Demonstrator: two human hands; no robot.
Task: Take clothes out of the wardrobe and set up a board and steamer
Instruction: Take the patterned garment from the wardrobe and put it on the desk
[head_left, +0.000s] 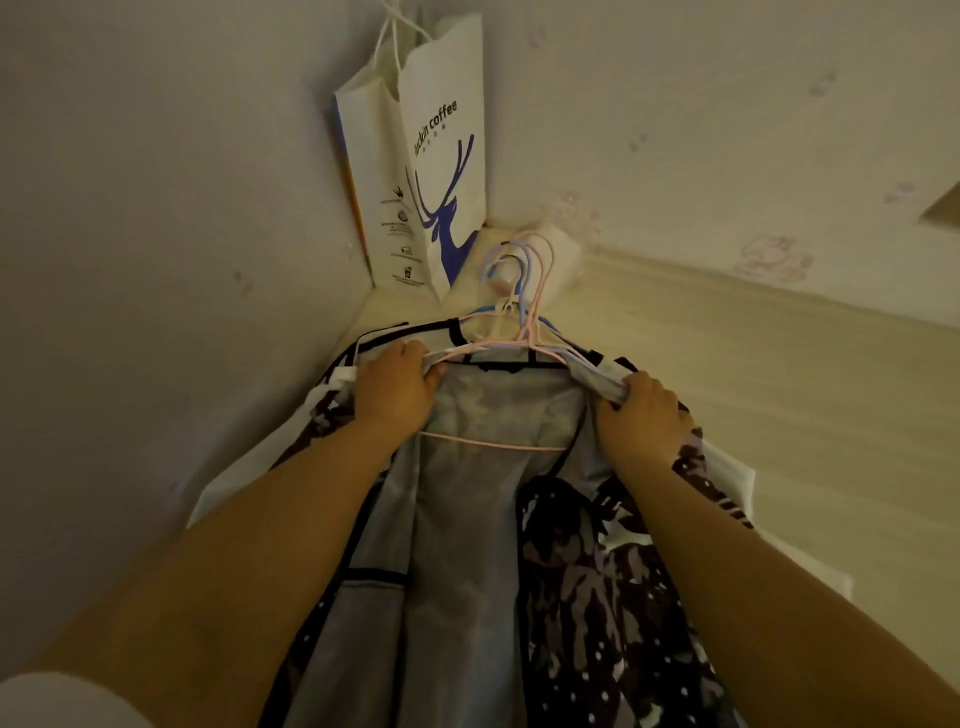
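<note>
A patterned garment (587, 587) in dark brown, grey and white, with black trim and a grey lining, hangs open in front of me on a pink hanger (493, 444). Several pastel hangers (524, 291), pink, blue and white, are bunched at its collar with their hooks pointing up. My left hand (395, 387) grips the left shoulder of the garment together with the hanger arm. My right hand (647, 410) is closed on the right shoulder. No board or steamer is in view.
A white paper coffee bag (431, 171) with a blue deer print stands in the corner on a pale wooden surface (753, 395). A plain wall is on the left, floral wallpaper (727, 156) on the right. White fabric (732, 478) lies under the garment.
</note>
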